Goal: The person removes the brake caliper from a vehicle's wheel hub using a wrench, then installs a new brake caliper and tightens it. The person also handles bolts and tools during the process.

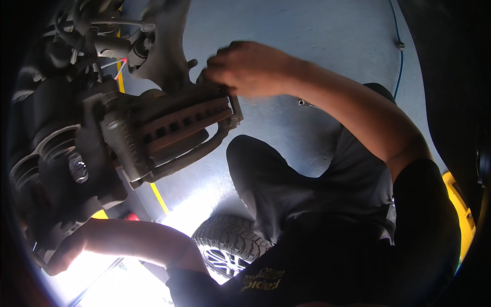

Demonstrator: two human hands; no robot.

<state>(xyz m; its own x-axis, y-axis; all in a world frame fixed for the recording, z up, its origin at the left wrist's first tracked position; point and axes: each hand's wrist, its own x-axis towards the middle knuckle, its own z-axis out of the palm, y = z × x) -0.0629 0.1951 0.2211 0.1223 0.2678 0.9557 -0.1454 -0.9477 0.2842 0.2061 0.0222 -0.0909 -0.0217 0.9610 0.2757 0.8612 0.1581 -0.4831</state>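
One brake disc lay about seven o'clock from the nearer right hand, edge running eight-to-two; the caliper sat at twelve from the left hand; I couldn't tell whether either's fingers gripped.

Floor was blue-grey, glaring white toward one side | yellow stripe ran across it | blue hose or cable trailed along it | small metal tool lay there, partly hidden | treaded wheel rested on it, I saw
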